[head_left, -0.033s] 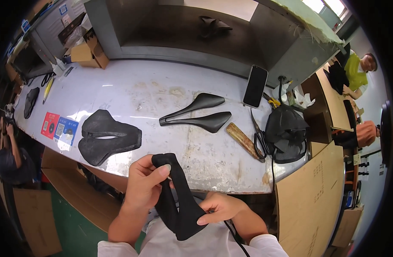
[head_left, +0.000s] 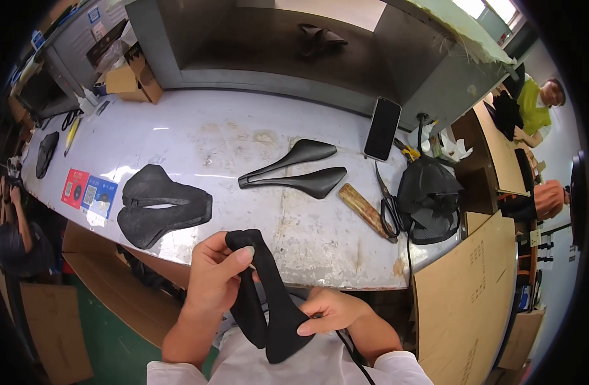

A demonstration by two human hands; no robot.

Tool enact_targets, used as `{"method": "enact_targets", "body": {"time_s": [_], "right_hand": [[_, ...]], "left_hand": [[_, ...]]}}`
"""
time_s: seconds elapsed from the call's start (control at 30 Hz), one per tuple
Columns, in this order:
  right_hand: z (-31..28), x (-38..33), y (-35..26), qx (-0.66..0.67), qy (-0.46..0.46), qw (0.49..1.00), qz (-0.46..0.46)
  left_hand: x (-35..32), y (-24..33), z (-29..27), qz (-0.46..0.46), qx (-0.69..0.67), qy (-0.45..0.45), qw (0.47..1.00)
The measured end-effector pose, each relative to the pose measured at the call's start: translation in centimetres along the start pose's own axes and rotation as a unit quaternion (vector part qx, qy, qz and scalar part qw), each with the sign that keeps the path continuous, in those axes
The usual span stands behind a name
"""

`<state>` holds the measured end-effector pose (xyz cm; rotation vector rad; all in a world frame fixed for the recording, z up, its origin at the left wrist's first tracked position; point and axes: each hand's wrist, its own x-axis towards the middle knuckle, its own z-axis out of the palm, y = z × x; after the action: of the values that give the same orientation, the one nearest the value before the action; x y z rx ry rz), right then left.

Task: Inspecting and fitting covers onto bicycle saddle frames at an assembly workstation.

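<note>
Over my lap, at the table's near edge, I hold a black bicycle saddle cover (head_left: 276,295), soft and matt, with a long slot down its middle. My left hand (head_left: 215,274) pinches its narrow upper end between thumb and fingers. Lower down, my right hand (head_left: 336,312) grips the edge of its right wing, thumb on top. The two wings hang apart at the bottom. Left of it on the table lies a dark grey saddle pad (head_left: 185,210) with a central slot. Farther back rests a glossy black forked saddle shell (head_left: 317,182).
On the right of the white table (head_left: 243,263) lie a worn wooden-looking strip (head_left: 368,212), scissors (head_left: 389,212), a black mesh-like bundle (head_left: 429,199) and a phone (head_left: 383,129). A grey metal hood (head_left: 243,82) stands behind. Cardboard (head_left: 464,295) leans at right. Other people sit at both sides.
The lower end of the saddle cover has shifted slightly down, and its wings have spread a little apart. Both hands keep their hold.
</note>
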<state>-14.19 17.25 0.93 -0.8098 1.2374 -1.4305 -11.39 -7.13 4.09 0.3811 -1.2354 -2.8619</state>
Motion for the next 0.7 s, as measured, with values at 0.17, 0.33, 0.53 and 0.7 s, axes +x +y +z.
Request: {"method": "enact_targets", "body": {"time_s": [0.17, 0.33, 0.53, 0.7], "right_hand": [[-0.2, 0.5, 4.3, 0.074, 0.037, 0.983, -0.162], [1.0, 1.5, 2.0, 0.369, 0.015, 0.919, -0.135], [1.1, 3.1, -4.5, -0.132, 0.376, 0.891, -0.217], [2.2, 2.2, -4.0, 0.061, 0.331, 0.918, -0.209]], "left_hand": [[0.1, 0.4, 0.0, -0.012, -0.025, -0.031, 0.999], [-0.4, -0.2, 2.3, -0.069, -0.013, -0.133, 0.989], [-0.9, -1.1, 3.5, -0.06, 0.074, -0.132, 0.987], [-1.5, -1.2, 2.1, 0.094, 0.241, -0.203, 0.944]]}}
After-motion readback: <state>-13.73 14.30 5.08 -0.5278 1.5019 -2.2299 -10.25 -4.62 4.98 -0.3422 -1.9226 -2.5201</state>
